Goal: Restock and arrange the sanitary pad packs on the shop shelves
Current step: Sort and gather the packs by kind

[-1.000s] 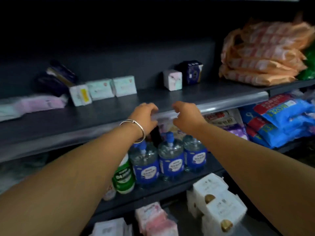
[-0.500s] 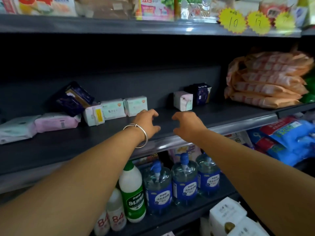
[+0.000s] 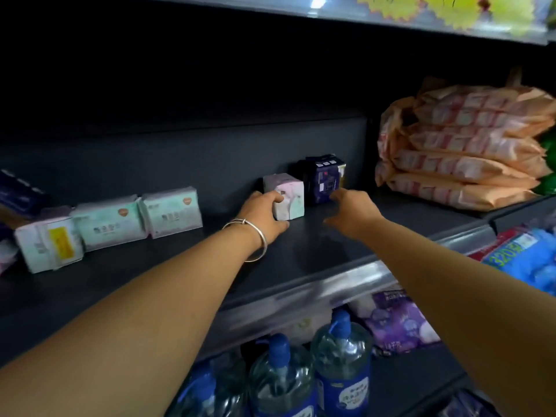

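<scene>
On the dark middle shelf (image 3: 304,254) a small pale pink pad pack (image 3: 290,196) stands near the back wall, with a dark blue pack (image 3: 323,179) just right of it. My left hand (image 3: 264,216), a silver bangle on its wrist, grips the pink pack's left side with curled fingers and the thumb below. My right hand (image 3: 350,210) reaches with spread fingers, and its fingertips are at the lower right corner of the dark blue pack. Further left stand two mint green packs (image 3: 109,222) (image 3: 171,214) and a white pack with a yellow label (image 3: 49,242).
A stack of orange packs (image 3: 463,152) fills the shelf's right end. Below are water bottles with blue caps (image 3: 343,356), a purple pack (image 3: 400,322) and blue packs (image 3: 523,257). Yellow price tags (image 3: 451,7) hang on the shelf above.
Both hands moved from the shelf's front edge to its back. The left hand took hold of the pink pack and the right hand reached the dark blue pack. The view moved closer.
</scene>
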